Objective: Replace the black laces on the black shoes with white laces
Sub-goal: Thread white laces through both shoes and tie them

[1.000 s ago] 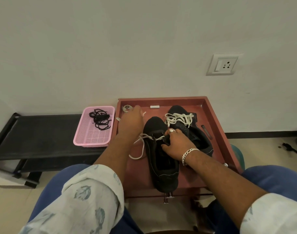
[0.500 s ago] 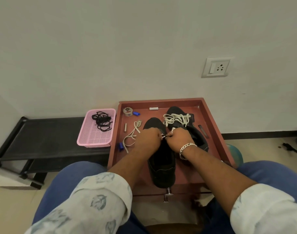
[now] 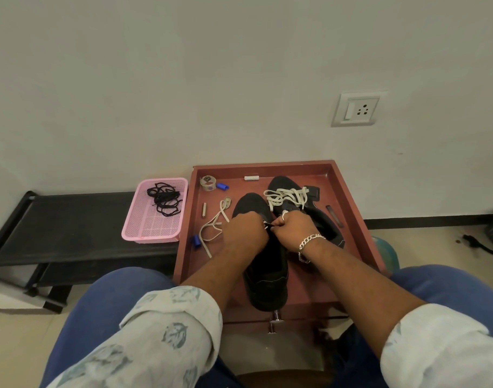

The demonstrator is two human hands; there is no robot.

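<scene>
Two black shoes lie in a red-brown tray point(image 3: 349, 197). The near shoe point(image 3: 267, 278) points away from me, and both my hands meet over its lacing area. My left hand point(image 3: 245, 233) and my right hand point(image 3: 292, 228) each pinch the white lace point(image 3: 211, 228) at the shoe's eyelets; its loose length trails left across the tray floor. The far shoe point(image 3: 318, 217) carries a white lace point(image 3: 285, 198) threaded across its top. Removed black laces point(image 3: 164, 198) lie in a pink basket point(image 3: 155, 228).
The pink basket sits on a black low rack point(image 3: 66, 225) left of the tray. Small items lie in the tray: a tape roll point(image 3: 208, 183), blue caps point(image 3: 222, 186), a white tube point(image 3: 251, 178). A wall socket point(image 3: 357, 109) is at the right. My knees flank the tray.
My left hand came back from the tray's far-left corner to the near shoe and joined my right hand at the lace. The loose lace now lies across the tray floor.
</scene>
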